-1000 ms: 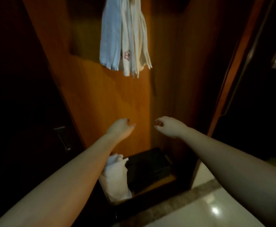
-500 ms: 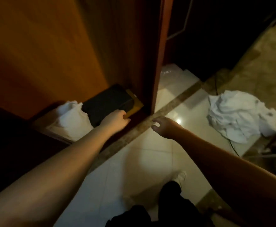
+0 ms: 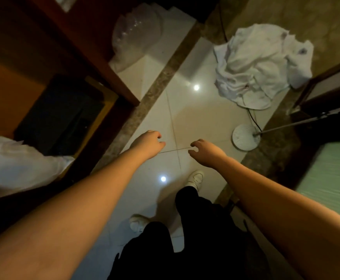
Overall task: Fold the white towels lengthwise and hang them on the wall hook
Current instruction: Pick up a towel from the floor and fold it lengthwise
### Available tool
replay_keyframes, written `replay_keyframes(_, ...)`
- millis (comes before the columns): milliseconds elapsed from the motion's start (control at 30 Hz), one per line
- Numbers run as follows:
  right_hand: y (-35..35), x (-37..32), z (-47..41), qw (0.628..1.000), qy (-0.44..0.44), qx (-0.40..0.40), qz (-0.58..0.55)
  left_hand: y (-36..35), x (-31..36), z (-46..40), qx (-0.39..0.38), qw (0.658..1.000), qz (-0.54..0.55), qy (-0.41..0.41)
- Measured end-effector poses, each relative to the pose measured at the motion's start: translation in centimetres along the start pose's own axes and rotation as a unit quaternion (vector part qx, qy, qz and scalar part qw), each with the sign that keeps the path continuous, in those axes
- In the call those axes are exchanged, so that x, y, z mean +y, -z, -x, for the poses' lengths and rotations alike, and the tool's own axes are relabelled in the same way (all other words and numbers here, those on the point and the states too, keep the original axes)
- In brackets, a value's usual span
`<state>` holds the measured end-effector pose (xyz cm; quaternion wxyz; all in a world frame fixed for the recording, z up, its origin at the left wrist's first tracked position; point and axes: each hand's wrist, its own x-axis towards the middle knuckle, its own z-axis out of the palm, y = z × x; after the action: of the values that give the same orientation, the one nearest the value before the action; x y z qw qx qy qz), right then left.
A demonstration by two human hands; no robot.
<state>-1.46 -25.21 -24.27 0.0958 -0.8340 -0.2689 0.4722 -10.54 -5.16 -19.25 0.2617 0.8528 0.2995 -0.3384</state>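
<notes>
A: Item one, hands?
B: Left hand (image 3: 148,143) and right hand (image 3: 205,153), centre frame, fingers loosely curled, holding nothing, above the tiled floor (image 3: 185,110).
A: Item two, towels?
B: White towels (image 3: 260,65), crumpled heap on the floor, at 1 o'clock, well apart from both hands.

- Looks like a hotel room or bedroom entry, dimly lit.
- Glossy pale tile floor (image 3: 185,110) with a brown stone border strip (image 3: 161,77).
- Dark wooden wardrobe (image 3: 68,37) on the left.
- Green-sheeted bed (image 3: 332,178) at right.
- Crumpled white towels (image 3: 260,63) heaped on the floor, far right.
</notes>
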Motion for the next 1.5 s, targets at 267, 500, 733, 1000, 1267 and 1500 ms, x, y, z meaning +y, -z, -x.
replay_keyframes(267, 5.5, 11.5, -5.7, 0.996, -0.059, 0.025, -0.056, -1.2, 11.0, -10.5, -0.045, 0.997, -0.053, -0.039)
replay_keyframes(500, 10.6, 19.9, -11.6, 0.988, -0.126, 0.047, -0.076, -0.4, 19.1, -21.6, -0.060, 0.988, -0.109, -0.086)
replay_keyframes(733, 18.2, 27.5, -19.3, 0.970, -0.200, 0.059, -0.124, 1.9, 26.7, -34.8, -0.086, 0.981, -0.123, -0.124)
replay_keyframes(1000, 23.8, 32.3, -28.7, 0.919, -0.277, 0.100, -0.261, 5.5, 34.0, -50.1, -0.082, 0.982, -0.107, -0.129)
replay_keyframes(1267, 29.1, 36.6, -40.5, 0.885, -0.260, 0.166, -0.348, 5.2, 38.8, -62.2, -0.100, 0.987, -0.060, -0.109)
replay_keyframes(1500, 30.2, 40.9, -51.6, 0.781, -0.290, 0.173, -0.526, 0.3, 41.1, -70.9, -0.112, 0.988, 0.098, -0.033)
